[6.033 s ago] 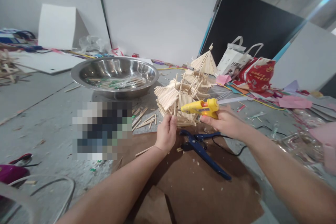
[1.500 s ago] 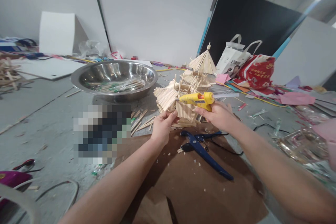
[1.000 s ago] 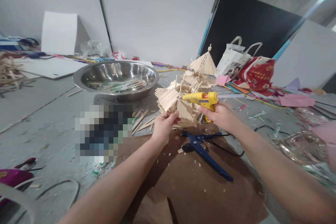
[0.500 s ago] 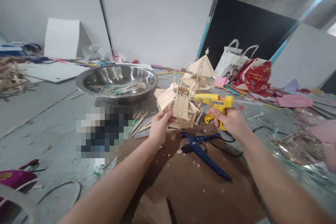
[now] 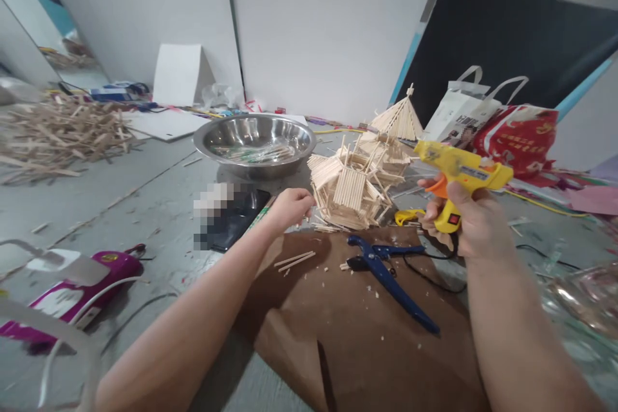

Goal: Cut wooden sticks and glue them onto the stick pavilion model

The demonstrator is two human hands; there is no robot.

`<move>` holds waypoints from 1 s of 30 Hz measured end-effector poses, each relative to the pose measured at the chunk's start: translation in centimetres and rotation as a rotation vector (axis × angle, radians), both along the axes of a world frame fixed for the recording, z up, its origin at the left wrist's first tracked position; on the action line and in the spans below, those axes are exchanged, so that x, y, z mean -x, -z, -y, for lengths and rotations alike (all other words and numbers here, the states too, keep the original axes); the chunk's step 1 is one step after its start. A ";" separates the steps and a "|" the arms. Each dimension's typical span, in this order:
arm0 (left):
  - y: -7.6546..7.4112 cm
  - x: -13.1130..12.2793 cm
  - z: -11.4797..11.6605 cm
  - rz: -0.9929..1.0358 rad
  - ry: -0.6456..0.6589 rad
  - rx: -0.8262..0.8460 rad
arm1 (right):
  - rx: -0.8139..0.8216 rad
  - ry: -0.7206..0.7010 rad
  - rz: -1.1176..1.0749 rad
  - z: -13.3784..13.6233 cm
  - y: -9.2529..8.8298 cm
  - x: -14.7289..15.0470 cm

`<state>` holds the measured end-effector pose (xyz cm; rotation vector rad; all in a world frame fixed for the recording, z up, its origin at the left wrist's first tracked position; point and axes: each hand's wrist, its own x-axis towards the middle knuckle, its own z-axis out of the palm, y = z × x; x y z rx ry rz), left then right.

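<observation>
My right hand [image 5: 466, 212] is closed round the grip of a yellow hot glue gun [image 5: 463, 166], whose nozzle points left. Fingers bent together, my left hand [image 5: 291, 207] is just left of a small house-like model [image 5: 350, 188] built of thin wooden sticks; anything between the fingertips is hidden. Behind that model stands another stick structure with a pointed roof [image 5: 398, 117]. On the brown board [image 5: 371, 367], two loose sticks [image 5: 295, 262] lie near my left forearm. A blue-handled cutter [image 5: 389, 280] rests open on the same board.
A steel basin [image 5: 255, 164] containing bagged sticks is behind my left hand. Nearby lies a dark phone [image 5: 239, 212], partly pixelated. A magenta device [image 5: 111, 270] with cables sits at left, a wood pile [image 5: 58, 138] farther back. Bags [image 5: 514, 138] stand back right.
My left hand has let go of the stick model and moved left of it. The glue gun has come away from the model, to the right and nearer. The view has turned left.
</observation>
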<state>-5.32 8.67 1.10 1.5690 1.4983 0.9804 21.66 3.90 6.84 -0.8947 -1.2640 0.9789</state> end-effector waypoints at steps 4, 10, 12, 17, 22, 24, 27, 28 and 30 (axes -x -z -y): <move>-1.5 3.0 -0.1 -0.725 -0.039 -0.042 | -0.037 -0.014 -0.013 0.1 -0.5 0.3; -2.3 3.7 -0.3 -0.980 0.149 0.081 | -0.066 0.027 0.020 0.4 -1.0 0.6; -2.0 3.4 -0.8 -0.991 0.172 0.110 | -0.079 0.048 0.029 0.4 -1.1 0.4; -0.6 2.4 -2.3 -0.961 0.187 0.131 | -0.127 0.078 0.035 0.3 -1.2 0.1; 0.4 2.2 -2.3 -0.887 0.161 0.132 | -0.081 0.061 0.064 0.3 -0.7 0.1; 0.6 2.4 -2.3 -0.850 0.160 0.129 | -0.052 0.059 0.064 0.3 -0.5 0.1; 0.5 3.0 -2.5 -0.796 0.166 0.120 | -0.025 0.050 0.054 0.2 -0.3 -0.1; 0.3 3.2 -2.5 -0.786 0.167 0.113 | -0.023 0.045 0.055 0.2 -0.2 -0.2; -0.3 3.3 -2.4 -0.702 0.164 0.125 | -0.030 0.046 0.068 0.1 -0.1 -0.4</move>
